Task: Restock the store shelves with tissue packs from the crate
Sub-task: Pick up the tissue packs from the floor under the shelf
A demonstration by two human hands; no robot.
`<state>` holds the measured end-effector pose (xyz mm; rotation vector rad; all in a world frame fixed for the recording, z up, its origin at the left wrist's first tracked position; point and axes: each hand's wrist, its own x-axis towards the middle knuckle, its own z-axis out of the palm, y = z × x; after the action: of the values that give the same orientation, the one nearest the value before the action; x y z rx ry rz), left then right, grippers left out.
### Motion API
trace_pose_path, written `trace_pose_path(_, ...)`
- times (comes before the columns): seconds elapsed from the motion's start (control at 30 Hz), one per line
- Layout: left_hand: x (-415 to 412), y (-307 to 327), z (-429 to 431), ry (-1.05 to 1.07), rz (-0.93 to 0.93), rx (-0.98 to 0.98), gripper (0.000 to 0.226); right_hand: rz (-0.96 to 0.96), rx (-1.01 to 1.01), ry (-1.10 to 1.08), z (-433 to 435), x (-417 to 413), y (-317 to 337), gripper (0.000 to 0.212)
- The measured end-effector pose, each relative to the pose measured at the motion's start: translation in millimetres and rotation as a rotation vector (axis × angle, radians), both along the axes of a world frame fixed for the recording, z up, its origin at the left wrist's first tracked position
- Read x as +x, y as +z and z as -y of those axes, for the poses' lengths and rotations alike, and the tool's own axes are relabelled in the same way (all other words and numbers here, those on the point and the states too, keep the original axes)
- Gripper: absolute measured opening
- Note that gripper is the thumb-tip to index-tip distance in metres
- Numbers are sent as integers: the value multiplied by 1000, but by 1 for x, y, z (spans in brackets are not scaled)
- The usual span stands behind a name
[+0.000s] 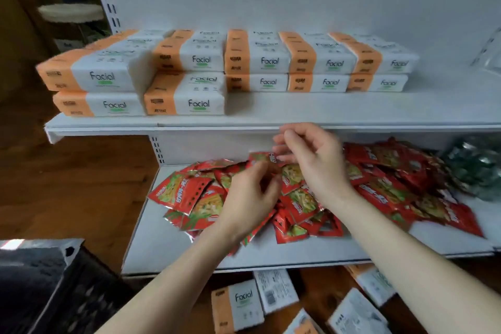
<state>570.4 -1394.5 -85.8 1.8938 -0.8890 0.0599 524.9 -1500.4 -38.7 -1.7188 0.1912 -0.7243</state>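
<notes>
Floor tissue packs: loose beneath the lower shelf, well below both hands
Crate: dark, lower left
Left hand: fingers curled, pinching a red snack packet
Right hand: fingers loosely curled beside that packet; contact blurred, cannot tell
Stacked tissue packs: on the upper shelf, above the fingers, untouched

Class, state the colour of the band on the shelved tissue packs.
Orange band on white tissue packs; head view.
</notes>
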Motion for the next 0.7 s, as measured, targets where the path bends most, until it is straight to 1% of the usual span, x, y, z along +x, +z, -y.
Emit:
trace_pose_path(0.07,-16,-18,29,-123,-37,85,8,-81,-44,-71,25,-34,-21,26)
trace_pose_path(0.13,-34,-38,57,-233,-70,173,9,-171,-38,-167,48,-71,-44,23)
trace_pose_path(0.23,-66,-72,93,-391,-115,288,10,-348,68,-267,78,-124,-86,14)
trace_pose_path(0.33,-98,-109,117,-519,-118,416,12,-525,191,-394,100,-172,-133,12)
trace_pose_path(0.43,-120,-148,127,-567,-150,586,23,-677,299,-513,111,-212,-186,11)
trace_pose_path(0.5,-133,-174,132,-580,-176,677,31,-811,324,-558,117,-233,-221,7)
trace_pose_path(0.57,-147,-195,135,-571,-171,838,34,-984,293,-567,120,-249,-249,15)
trace_pose_path(0.63,-160,-212,139,-579,-201,992,40,-1100,293,-533,120,-260,-266,23)
trace_pose_path(0.7,-169,-223,144,-563,-297,1054,47,-1170,315,-491,117,-265,-273,29)
